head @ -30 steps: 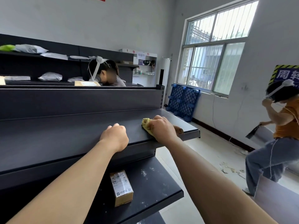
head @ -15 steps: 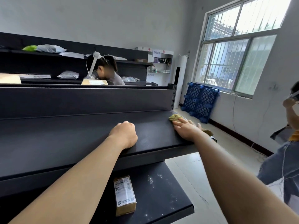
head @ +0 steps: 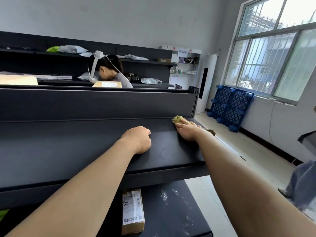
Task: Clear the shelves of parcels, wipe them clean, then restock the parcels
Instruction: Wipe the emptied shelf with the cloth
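Note:
A dark metal shelf [head: 77, 144] runs across the view with nothing on its board but my hands. My right hand [head: 187, 130] lies flat at its far right end, pressing a crumpled yellow cloth [head: 177, 119] against the board near the back corner. My left hand [head: 137, 139] rests on the same board as a loose fist, holding nothing. On the dusty shelf below [head: 174, 211] lies a small brown cardboard parcel [head: 133, 211] with a white label. Another boxed parcel [head: 107, 84] sits on top of the unit.
A person with a head camera [head: 107, 71] bends behind the unit. Further shelves [head: 145, 62] along the wall hold grey mailer bags. Blue plastic pallets [head: 229, 106] lean under the window. Another person's leg [head: 302, 187] shows at the right edge. A flat box [head: 17, 79] lies top left.
My right hand has slid the cloth away from me, from the front edge toward the back right corner of the shelf. My left fist has stayed in place. The view has swung left.

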The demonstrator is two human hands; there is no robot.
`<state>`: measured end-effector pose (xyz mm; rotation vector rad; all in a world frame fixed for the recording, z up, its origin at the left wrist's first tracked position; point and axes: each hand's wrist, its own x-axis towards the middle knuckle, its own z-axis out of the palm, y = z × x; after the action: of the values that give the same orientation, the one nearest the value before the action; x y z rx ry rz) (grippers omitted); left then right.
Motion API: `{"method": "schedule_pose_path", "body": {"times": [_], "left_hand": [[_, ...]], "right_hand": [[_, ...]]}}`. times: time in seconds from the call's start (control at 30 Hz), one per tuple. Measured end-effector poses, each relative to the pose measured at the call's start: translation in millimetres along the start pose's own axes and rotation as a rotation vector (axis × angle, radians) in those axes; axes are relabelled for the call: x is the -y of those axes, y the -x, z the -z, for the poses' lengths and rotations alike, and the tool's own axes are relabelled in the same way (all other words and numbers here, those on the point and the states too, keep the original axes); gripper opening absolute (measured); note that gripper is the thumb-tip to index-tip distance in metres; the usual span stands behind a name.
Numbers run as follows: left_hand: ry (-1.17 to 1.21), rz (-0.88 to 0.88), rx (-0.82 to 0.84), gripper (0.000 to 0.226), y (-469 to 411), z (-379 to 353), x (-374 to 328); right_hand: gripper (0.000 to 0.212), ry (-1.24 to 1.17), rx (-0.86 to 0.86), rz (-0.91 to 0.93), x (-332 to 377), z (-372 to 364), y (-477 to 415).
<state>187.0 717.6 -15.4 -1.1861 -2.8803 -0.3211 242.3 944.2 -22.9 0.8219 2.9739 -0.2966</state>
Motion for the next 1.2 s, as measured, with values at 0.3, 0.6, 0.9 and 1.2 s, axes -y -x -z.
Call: {"method": "schedule_pose_path", "body": {"times": [0.3,0.6,0.9,1.2], "left_hand": [[-0.013,0.016,-0.006,0.041,-14.3,-1.8,-0.1],[0.010,0.043,-0.009,0.043,-17.4,-5.8,1.6],[0.085,0.008,0.032,0.045,7.1,-0.3,7.0],[0.057,-0.007,0.006,0.039,65.7,10.9,47.7]], "right_hand": [[0.059,-0.070,0.012,-0.134,-43.9,9.3,-63.3],[0.059,-0.247,-0.010,-0.244,-52.7,8.3,-36.8],[0.057,-0.084,-0.004,-0.352,-50.5,3.7,51.6],[0.056,-0.009,-0.033,-0.408,-4.1,-4.7,109.7]]}}
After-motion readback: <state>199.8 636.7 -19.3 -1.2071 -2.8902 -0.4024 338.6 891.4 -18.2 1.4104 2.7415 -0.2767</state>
